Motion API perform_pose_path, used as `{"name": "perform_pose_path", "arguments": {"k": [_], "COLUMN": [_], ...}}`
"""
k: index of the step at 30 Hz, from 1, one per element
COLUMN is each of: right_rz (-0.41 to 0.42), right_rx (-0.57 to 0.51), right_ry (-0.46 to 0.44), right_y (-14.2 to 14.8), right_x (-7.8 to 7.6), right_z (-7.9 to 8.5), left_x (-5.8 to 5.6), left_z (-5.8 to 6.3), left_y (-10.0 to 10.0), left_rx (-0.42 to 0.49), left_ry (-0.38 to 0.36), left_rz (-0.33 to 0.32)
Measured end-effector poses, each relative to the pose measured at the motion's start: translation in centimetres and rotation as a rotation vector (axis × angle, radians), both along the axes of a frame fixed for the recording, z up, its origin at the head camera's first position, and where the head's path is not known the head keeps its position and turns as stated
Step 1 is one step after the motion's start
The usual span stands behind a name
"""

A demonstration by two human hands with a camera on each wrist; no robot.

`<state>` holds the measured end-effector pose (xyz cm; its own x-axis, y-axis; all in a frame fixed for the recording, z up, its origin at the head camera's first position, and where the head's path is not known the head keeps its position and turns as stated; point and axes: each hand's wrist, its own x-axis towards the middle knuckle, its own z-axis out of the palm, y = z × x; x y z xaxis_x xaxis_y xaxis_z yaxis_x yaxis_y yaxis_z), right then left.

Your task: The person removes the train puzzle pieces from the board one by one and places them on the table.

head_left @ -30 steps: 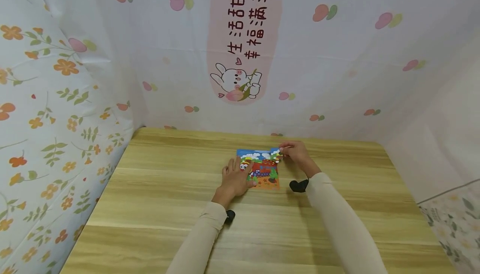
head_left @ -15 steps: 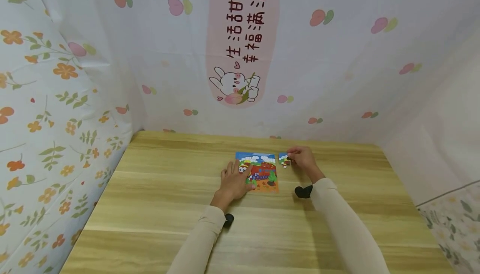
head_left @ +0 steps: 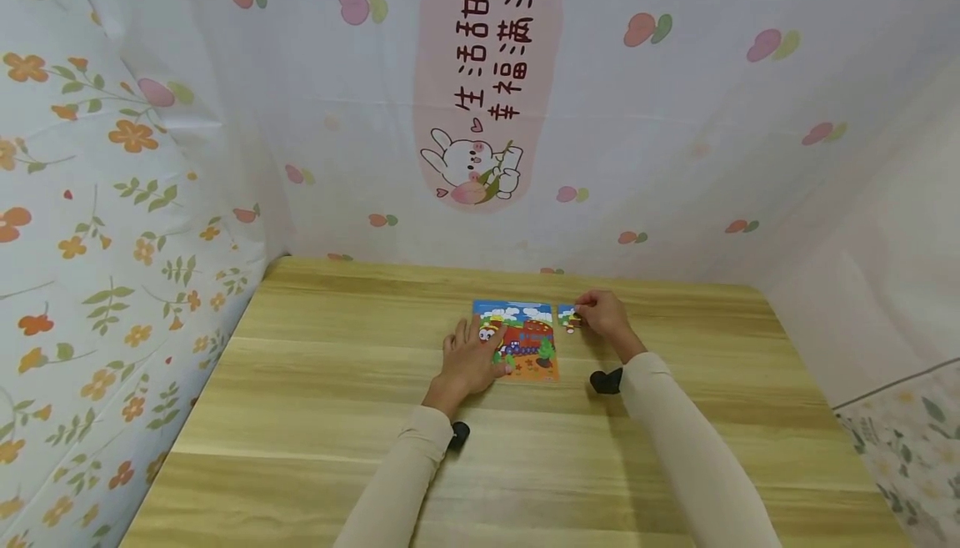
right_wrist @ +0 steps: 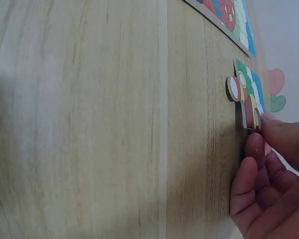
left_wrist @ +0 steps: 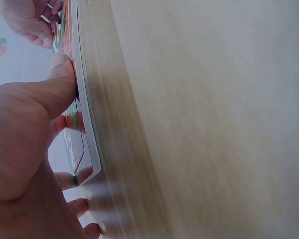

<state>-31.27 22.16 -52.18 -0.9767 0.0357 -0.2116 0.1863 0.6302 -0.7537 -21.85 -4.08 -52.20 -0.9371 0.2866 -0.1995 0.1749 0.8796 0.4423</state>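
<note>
A jigsaw puzzle board with a train picture lies flat near the table's far edge. My left hand rests on its left part with fingers spread, covering some of the picture. In the left wrist view, the thumb presses at the board's near edge. My right hand pinches a puzzle piece between thumb and index finger, just right of the board's upper right corner. The right wrist view shows the piece apart from the board, with a round knob on one side. Its other fingers are curled.
The wooden table reaches toward me from a patterned cloth backdrop behind its far edge. A flowered cloth hangs at the left. Dark devices sit at both wrists.
My right hand has drawn the puzzle piece right, from over the board's upper right corner to beside it; over the last half second it barely moves. My left hand stays in place.
</note>
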Motion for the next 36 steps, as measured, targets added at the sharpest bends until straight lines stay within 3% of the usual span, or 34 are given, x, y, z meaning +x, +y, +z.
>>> {"name": "perform_pose_path", "arguments": {"k": [9,16,23,30,36], "right_rz": [0.06,0.069,0.088,0.071,0.135], "right_rx": [0.061,0.153,0.13,0.111,0.222], "right_ry": [0.005,0.078,0.092,0.066,0.122], "right_y": [0.2,-0.3,-0.5,-0.6,-1.3], "right_x": [0.2,0.5,1.2,1.0,0.3], "right_z": [0.2,-0.4,-1.0,-0.2,1.7], "left_x": [-0.3,0.4,1.0,0.5,0.0], "left_z": [-0.7,-0.3,-0.8,-0.5,0.1], "left_y": [-0.1,-0.1,-0.4,-0.3,0.1], "left_rx": [-0.014,0.004,0.014,0.01,-0.015], "left_ry": [-0.024,-0.028,-0.036,-0.036,-0.024], "left_rz": [0.009,0.006,0.013,0.012,-0.002]}}
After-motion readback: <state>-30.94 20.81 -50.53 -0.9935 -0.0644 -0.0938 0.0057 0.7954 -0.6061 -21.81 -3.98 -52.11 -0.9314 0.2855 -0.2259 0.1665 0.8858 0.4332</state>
